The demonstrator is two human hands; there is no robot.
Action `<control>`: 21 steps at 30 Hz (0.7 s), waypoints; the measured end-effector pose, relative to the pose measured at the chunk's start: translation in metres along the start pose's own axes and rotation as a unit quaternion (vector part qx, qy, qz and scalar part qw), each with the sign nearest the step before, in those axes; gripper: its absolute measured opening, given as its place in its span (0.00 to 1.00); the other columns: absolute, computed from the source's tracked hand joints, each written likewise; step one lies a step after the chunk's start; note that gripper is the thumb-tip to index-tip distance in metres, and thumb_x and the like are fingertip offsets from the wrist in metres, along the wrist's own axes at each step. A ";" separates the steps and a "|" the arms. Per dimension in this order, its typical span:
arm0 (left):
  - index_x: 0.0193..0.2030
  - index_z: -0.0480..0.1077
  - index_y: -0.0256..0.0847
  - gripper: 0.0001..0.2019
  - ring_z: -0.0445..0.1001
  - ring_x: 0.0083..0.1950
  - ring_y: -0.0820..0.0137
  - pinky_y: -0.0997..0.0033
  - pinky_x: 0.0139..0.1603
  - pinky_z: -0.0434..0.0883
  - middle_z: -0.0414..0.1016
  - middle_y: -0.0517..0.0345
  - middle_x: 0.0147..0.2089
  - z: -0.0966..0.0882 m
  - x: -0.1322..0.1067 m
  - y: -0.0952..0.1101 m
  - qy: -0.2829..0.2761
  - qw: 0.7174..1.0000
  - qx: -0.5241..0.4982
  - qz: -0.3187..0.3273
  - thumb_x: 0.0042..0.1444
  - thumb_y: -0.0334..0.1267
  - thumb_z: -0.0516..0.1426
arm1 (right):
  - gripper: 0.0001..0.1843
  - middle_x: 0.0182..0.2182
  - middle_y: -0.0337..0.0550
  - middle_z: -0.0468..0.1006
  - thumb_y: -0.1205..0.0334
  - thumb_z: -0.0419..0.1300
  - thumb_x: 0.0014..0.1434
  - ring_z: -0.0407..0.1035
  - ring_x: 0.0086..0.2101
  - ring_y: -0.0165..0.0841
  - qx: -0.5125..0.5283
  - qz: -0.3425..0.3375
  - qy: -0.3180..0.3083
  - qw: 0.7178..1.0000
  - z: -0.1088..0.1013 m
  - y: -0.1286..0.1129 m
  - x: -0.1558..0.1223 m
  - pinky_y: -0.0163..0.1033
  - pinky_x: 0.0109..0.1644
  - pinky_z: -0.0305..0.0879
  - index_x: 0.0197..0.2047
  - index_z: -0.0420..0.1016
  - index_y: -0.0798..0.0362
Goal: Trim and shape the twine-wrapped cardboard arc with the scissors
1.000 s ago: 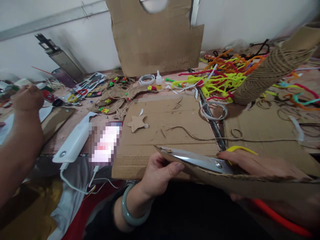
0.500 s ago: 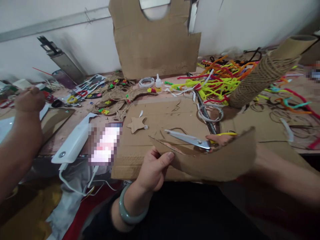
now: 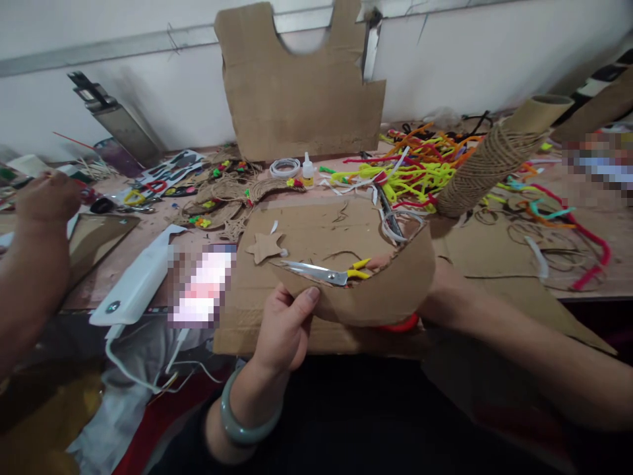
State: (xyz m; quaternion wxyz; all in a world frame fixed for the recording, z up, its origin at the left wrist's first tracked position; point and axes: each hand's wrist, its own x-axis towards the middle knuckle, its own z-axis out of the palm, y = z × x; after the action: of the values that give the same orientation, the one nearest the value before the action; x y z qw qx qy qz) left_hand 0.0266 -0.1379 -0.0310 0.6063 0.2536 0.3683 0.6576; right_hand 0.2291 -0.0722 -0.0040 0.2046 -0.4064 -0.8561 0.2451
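Observation:
My left hand (image 3: pixel 283 330) pinches the lower left edge of a curved cardboard piece (image 3: pixel 390 290), held up over a flat cardboard sheet (image 3: pixel 316 231). My right hand (image 3: pixel 390 262) is mostly hidden behind that piece; only fingertips show, closed in the yellow handles of the scissors (image 3: pixel 326 272). The scissor blades point left along the top edge of the cardboard piece. A small cardboard star (image 3: pixel 266 247) lies on the sheet just beyond.
Another person's arm and fist (image 3: pixel 44 198) are at the far left. A white device (image 3: pixel 136 287) with cables lies left of the sheet. Behind are a standing cardboard cutout (image 3: pixel 301 86), a glue bottle (image 3: pixel 308 170), coloured pipe cleaners (image 3: pixel 415 165) and a twine-wrapped tube (image 3: pixel 487 165).
The cardboard piece and scissors moved away from the camera and left, over the flat sheet. The piece now stands more upright, hiding most of my right hand.

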 end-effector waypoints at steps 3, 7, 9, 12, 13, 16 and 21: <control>0.33 0.75 0.43 0.07 0.76 0.38 0.72 0.74 0.44 0.72 0.79 0.61 0.34 -0.004 0.003 -0.002 0.016 0.995 0.059 0.074 0.44 0.36 0.65 | 0.13 0.33 0.44 0.76 0.62 0.52 0.55 0.69 0.30 0.33 0.175 0.017 -0.012 0.984 -0.018 -0.006 -0.012 0.36 0.33 0.68 0.43 0.72 0.51; 0.34 0.75 0.41 0.04 0.76 0.38 0.69 0.67 0.44 0.73 0.79 0.57 0.34 -0.009 0.002 -0.002 -0.047 0.950 0.210 0.226 0.51 0.32 0.60 | 0.18 0.29 0.40 0.73 0.58 0.58 0.53 0.68 0.27 0.30 0.273 0.066 0.018 0.960 -0.023 -0.010 -0.021 0.33 0.28 0.65 0.49 0.69 0.49; 0.37 0.74 0.42 0.08 0.76 0.42 0.68 0.64 0.47 0.73 0.78 0.57 0.38 -0.011 -0.001 0.001 -0.078 0.908 0.273 0.309 0.52 0.27 0.58 | 0.19 0.27 0.39 0.73 0.57 0.58 0.53 0.67 0.25 0.28 0.323 0.108 0.037 0.939 -0.020 -0.007 -0.020 0.32 0.26 0.64 0.49 0.68 0.50; 0.42 0.72 0.42 0.13 0.74 0.48 0.64 0.56 0.52 0.70 0.76 0.56 0.45 -0.014 -0.006 0.009 -0.114 0.830 0.366 0.405 0.52 0.24 0.57 | 0.21 0.26 0.40 0.74 0.53 0.55 0.55 0.67 0.22 0.27 0.446 0.178 0.037 0.877 -0.015 -0.001 -0.017 0.32 0.24 0.64 0.51 0.67 0.52; 0.43 0.72 0.41 0.13 0.73 0.50 0.62 0.54 0.53 0.69 0.76 0.54 0.47 -0.015 -0.008 0.012 -0.130 0.802 0.395 0.428 0.53 0.24 0.57 | 0.22 0.25 0.40 0.74 0.51 0.54 0.56 0.67 0.21 0.28 0.478 0.198 0.031 0.855 -0.014 0.000 -0.017 0.32 0.23 0.63 0.51 0.66 0.53; 0.46 0.71 0.40 0.11 0.68 0.56 0.57 0.49 0.55 0.67 0.74 0.51 0.50 -0.016 -0.009 0.016 -0.170 0.726 0.463 0.480 0.56 0.29 0.55 | 0.25 0.21 0.39 0.73 0.49 0.55 0.55 0.67 0.20 0.28 0.529 0.230 0.009 0.816 -0.015 0.000 -0.016 0.32 0.21 0.63 0.52 0.66 0.54; 0.50 0.69 0.47 0.18 0.60 0.63 0.58 0.53 0.58 0.64 0.65 0.54 0.60 -0.019 -0.001 0.004 -0.092 0.755 0.467 0.451 0.53 0.28 0.58 | 0.24 0.23 0.37 0.73 0.60 0.60 0.51 0.66 0.18 0.24 0.519 0.209 0.039 0.828 -0.016 -0.001 -0.017 0.28 0.19 0.60 0.52 0.64 0.53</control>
State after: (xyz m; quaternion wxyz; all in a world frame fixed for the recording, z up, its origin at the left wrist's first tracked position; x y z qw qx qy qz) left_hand 0.0094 -0.1424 -0.0387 0.0762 0.7014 0.4147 0.5747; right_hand 0.2475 -0.0822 0.0064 0.3628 -0.4186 -0.4890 0.6738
